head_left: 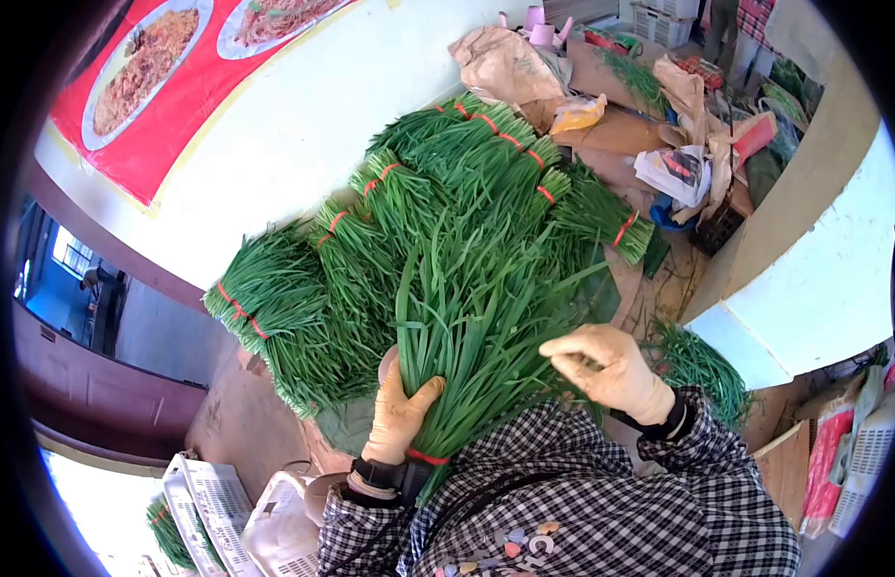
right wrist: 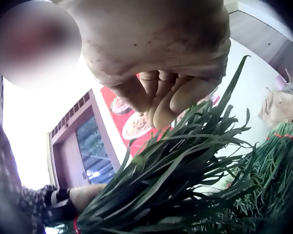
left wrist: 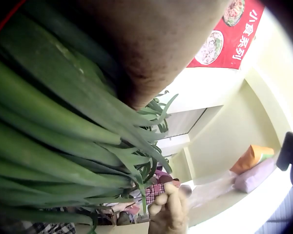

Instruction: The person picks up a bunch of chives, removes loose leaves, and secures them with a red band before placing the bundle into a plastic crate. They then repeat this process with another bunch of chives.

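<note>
My left hand (head_left: 401, 413) grips a loose bunch of garlic chives (head_left: 466, 337) low down, its thumb across the front of the leaves. A red band (head_left: 428, 458) circles the bunch's lower end beside my left wrist. The long leaves fan out upward and away from me. Over the right side of the leaves hovers my right hand (head_left: 606, 370), fingers loosely bent and nothing visible between them. The right wrist view has its fingers (right wrist: 163, 112) curled in close to the thumb, just above the leaf tips. In the left wrist view, leaves fill much of the left side.
Several red-banded chive bundles (head_left: 274, 298) are piled beyond my hands, against a white wall (head_left: 274, 144). Loose chives (head_left: 697, 370) lie at the right. Brown paper (head_left: 510, 67) and bags clutter the back right. White plastic crates (head_left: 212, 510) stand at the lower left.
</note>
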Action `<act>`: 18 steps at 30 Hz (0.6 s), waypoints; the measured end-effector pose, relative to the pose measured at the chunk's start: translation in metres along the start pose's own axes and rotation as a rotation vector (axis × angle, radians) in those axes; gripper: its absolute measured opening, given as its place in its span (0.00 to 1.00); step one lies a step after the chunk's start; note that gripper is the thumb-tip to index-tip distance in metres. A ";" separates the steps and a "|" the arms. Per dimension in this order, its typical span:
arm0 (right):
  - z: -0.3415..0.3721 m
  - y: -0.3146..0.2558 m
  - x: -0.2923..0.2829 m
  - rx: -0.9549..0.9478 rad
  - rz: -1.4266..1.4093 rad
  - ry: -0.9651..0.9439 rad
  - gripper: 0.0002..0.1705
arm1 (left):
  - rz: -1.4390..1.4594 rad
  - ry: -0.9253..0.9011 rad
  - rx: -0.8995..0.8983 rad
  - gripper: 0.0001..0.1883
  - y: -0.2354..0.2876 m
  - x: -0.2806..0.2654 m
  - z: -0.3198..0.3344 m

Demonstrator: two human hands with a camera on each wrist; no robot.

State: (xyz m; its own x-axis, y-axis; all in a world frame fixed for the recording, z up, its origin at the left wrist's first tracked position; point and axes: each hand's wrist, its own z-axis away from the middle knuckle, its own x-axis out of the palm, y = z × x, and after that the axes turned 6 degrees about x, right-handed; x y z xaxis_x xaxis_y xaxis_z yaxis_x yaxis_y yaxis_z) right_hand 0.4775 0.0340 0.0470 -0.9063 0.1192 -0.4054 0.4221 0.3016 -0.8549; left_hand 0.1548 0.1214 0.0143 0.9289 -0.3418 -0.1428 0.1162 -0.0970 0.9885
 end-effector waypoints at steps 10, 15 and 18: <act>-0.004 0.029 0.043 0.804 -0.449 -0.135 0.29 | 0.036 -0.015 -0.014 0.34 0.008 0.004 -0.001; -0.009 0.026 0.048 0.819 -0.506 -0.112 0.23 | 0.015 -0.005 -0.015 0.35 0.008 0.004 0.000; -0.007 0.019 0.044 0.800 -0.499 -0.111 0.23 | -0.042 -0.025 -0.024 0.41 0.002 0.000 0.000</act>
State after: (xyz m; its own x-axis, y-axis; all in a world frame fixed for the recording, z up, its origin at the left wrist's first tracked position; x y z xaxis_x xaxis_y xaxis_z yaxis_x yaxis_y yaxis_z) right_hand 0.4459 0.0511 0.0153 -0.9961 0.0485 0.0734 -0.0874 -0.4486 -0.8894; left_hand 0.1546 0.1213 0.0163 0.9138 -0.3614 -0.1852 0.1637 -0.0898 0.9824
